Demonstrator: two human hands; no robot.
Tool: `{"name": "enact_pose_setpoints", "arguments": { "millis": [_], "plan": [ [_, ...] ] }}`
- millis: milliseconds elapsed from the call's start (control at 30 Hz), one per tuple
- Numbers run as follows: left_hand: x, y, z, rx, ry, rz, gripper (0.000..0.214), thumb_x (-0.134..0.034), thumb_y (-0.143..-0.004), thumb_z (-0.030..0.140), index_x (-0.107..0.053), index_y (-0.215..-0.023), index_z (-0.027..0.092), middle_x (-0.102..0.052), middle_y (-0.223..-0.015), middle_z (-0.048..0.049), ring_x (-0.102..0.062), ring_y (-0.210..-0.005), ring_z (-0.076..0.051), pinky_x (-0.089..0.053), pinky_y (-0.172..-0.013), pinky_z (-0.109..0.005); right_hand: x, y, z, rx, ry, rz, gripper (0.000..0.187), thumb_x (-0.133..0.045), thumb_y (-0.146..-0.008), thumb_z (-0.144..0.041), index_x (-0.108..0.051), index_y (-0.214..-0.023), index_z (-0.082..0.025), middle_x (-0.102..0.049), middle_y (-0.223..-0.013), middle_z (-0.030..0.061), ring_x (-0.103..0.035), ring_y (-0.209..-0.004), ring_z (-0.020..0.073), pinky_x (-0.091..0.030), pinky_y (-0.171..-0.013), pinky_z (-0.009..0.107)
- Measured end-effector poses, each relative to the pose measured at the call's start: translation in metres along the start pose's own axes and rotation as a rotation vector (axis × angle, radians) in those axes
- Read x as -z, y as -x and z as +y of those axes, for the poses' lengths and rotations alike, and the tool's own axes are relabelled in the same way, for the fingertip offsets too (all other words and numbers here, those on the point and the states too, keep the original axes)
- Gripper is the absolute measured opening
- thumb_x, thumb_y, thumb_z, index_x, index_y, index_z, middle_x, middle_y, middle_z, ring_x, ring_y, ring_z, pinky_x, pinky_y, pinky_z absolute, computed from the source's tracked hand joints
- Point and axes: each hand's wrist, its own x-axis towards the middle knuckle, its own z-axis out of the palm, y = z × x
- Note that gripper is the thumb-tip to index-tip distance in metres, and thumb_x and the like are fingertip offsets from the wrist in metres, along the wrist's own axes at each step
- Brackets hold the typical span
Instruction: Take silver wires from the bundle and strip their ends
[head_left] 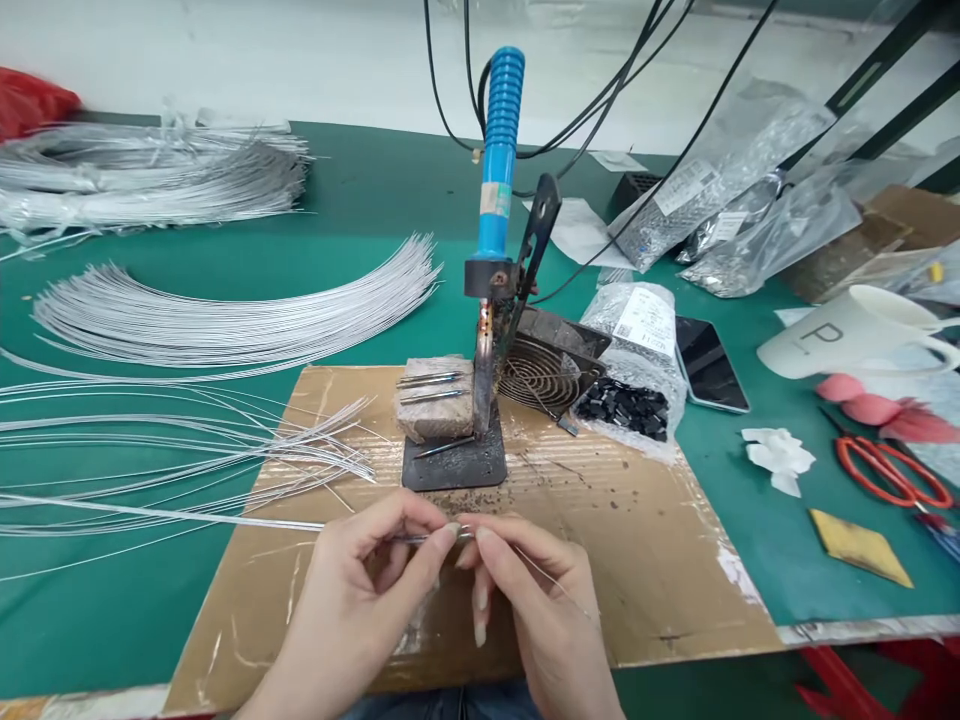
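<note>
My left hand (375,580) is pinched round a few white wires (285,523) that run in from the left. Against its fingertips, my right hand (536,590) is closed in a pinch, with a thin strand (551,578) trailing from it down to the right. Something small and metallic shows between the fingertips, but they mostly cover it. Just beyond the hands, a blue-handled soldering iron (501,150) stands tip down in a black stand (491,465). Beside it, several thin metal pieces (431,388) lie on a pale block (424,422).
Under the hands lies a cardboard sheet (637,580). White wire bundles (247,325) spread over the left. Behind the block are a fan (551,370) and a bag of black parts (626,405). A phone (711,365), mug (847,330) and red-handled scissors (892,470) are at right.
</note>
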Motion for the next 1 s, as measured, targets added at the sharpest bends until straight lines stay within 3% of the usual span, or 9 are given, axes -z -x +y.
{"name": "enact_pose_setpoints", "arguments": {
  "millis": [267, 700, 1000],
  "plan": [
    [-0.012, 0.001, 0.008, 0.038, -0.032, 0.088, 0.021, -0.068, -0.091, 0.036, -0.071, -0.076, 0.021, -0.067, -0.065, 0.0034, -0.054, -0.056, -0.009, -0.035, -0.053, -0.021, 0.004, -0.004, -0.008, -0.109, -0.055, 0.006, 0.027, -0.087, -0.085, -0.047, -0.085, -0.093, -0.021, -0.073, -0.073, 0.0016, -0.058, -0.045, 0.0060, -0.046, -0.049, 0.019],
    [-0.012, 0.001, 0.005, 0.039, -0.068, 0.083, 0.024, -0.067, -0.092, 0.038, -0.071, -0.077, 0.020, -0.067, -0.065, 0.0014, -0.057, -0.057, -0.010, -0.037, -0.053, -0.022, 0.004, -0.005, -0.010, -0.136, -0.059, 0.002, 0.024, -0.087, -0.085, -0.044, -0.085, -0.089, -0.020, -0.072, -0.070, 0.0008, -0.058, -0.044, 0.0056, -0.045, -0.048, 0.018],
    [-0.008, 0.000, -0.002, -0.019, -0.071, 0.012, 0.023, -0.067, -0.094, 0.034, -0.070, -0.077, 0.019, -0.062, -0.061, 0.0031, -0.048, -0.051, -0.009, -0.035, -0.049, -0.019, 0.008, -0.005, -0.012, -0.141, -0.064, -0.029, 0.022, -0.087, -0.086, -0.040, -0.084, -0.086, -0.018, -0.070, -0.068, 0.0002, -0.057, -0.042, 0.0063, -0.043, -0.044, 0.018]
  ]
}}
